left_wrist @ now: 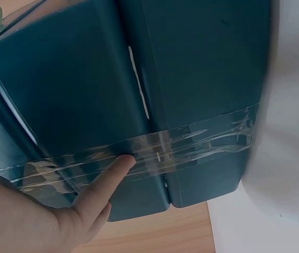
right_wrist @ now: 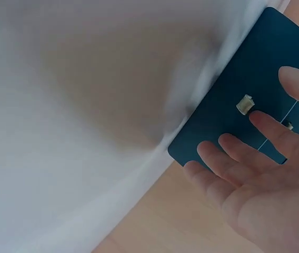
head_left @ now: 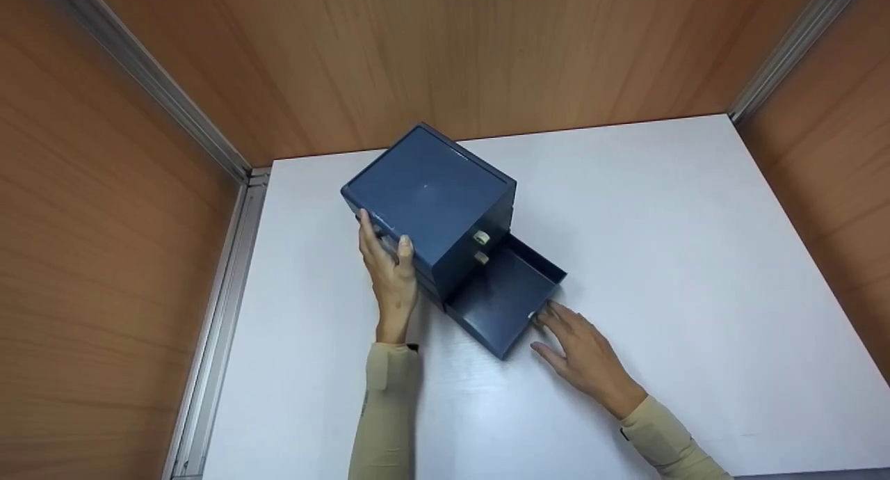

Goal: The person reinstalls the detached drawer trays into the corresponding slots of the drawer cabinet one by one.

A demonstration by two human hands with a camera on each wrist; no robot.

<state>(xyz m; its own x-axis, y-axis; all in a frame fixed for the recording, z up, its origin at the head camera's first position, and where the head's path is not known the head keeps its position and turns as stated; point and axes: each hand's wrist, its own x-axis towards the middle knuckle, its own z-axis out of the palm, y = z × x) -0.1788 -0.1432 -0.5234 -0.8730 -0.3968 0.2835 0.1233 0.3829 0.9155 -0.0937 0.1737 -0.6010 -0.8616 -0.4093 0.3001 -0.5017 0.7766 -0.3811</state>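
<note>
A dark blue drawer cabinet (head_left: 427, 195) stands at an angle on the white table, its lowest drawer (head_left: 497, 292) pulled out toward the right. My left hand (head_left: 393, 278) rests along the cabinet's left side, thumb at the top edge. In the left wrist view, a finger lies over clear tape (left_wrist: 202, 139) wrapped round the cabinet's side. With fingers extended, my right hand (head_left: 587, 355) is at the front edge of the drawer. The right wrist view shows its index fingertip right by a small pale pull tab (right_wrist: 246, 104) on the drawer front (right_wrist: 212, 126).
Two more pale tabs, an upper one (head_left: 481, 237) and a lower one (head_left: 481, 258), mark the closed drawers above. The white table (head_left: 660, 257) extends on both sides. Wooden panels (head_left: 521, 56) with metal corner rails (head_left: 215, 389) enclose its back and sides.
</note>
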